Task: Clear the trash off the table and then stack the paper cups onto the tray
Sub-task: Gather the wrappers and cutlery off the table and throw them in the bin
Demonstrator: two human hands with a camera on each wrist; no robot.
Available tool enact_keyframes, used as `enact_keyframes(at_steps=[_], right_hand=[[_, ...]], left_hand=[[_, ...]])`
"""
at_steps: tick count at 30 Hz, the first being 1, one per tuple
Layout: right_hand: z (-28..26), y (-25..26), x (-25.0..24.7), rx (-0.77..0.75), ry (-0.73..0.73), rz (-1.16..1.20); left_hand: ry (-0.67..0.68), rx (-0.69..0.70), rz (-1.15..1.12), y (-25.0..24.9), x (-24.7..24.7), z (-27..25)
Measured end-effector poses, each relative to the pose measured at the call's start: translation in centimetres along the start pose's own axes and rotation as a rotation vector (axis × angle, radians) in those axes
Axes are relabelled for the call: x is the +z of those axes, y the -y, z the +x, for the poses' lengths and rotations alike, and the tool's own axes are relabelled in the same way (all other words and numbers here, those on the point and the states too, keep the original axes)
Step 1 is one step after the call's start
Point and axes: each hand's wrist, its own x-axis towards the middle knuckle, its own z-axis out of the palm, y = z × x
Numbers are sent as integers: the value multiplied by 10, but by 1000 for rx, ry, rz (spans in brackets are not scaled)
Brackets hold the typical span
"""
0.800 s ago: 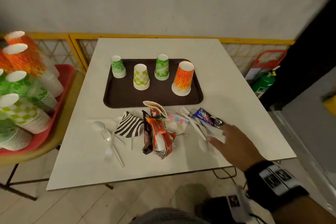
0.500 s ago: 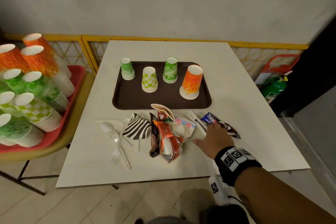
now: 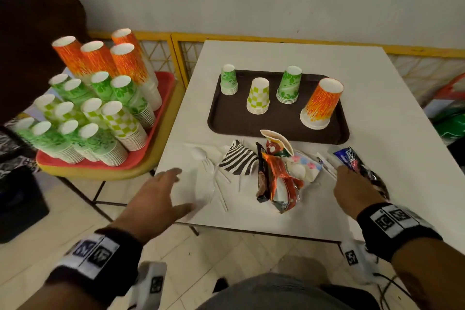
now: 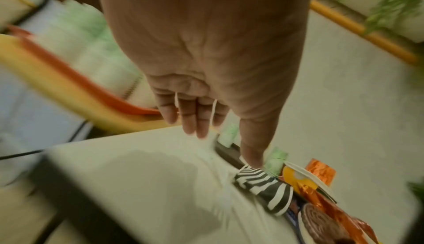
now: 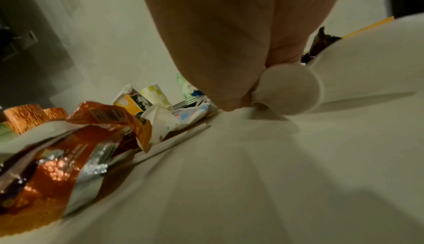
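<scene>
Reaching over the near left corner of the white square desk, the left hand hovers with fingers straight and spread, its grip apart and holding nothing, just beside the white plastic forks and spoons that lie scattered there. The right hand is down on the right end of the trash, its fingers curled onto the desk with a white plastic spoon pressed under them; next to it lies the blue and black foil wrapper, and whether the grip has that wrapper too cannot be told. Between the hands sit a zebra-striped crushed paper cup, an orange foil snack wrapper, a dark brown biscuit packet and a crumpled floral paper cup. Behind the trash the dark brown plastic tray carries four upside-down cup stacks: small green leaf-print, yellow-green checked, taller green leaf-print and large orange streaked. To the left, a red tray on a yellow side stand holds many more upside-down cup stacks.
</scene>
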Motion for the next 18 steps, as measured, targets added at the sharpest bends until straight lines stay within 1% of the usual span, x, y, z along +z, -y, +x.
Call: enact_keyframes(at_steps=[1,2,4,6,8,10,12,16,18], right_hand=[[-1,0,0,-13,-4,35],[-2,1,-3,-27,-7,61],[-7,2,-9,-33,-6,77],[-11,1,-18,-19,23,137],[-11,-2,-22,-19,56,213],[-9,-5,-22,-13,77,281],[-8,-6,-23,-3,97,323],[-7,-2,-27,18,100,353],[-8,2,-30,24,113,367]], left_hand=[[-6,33,58,-9,-3,20],[28,43,140,-17,-5,38],[135,64,306,-35,-3,75],[225,58,393,-39,4,104],[290,37,456,-36,13,122],[330,20,492,-32,19,128],[326,15,481,-31,24,128],[253,11,417,-31,34,121],[223,-20,381,-31,38,116]])
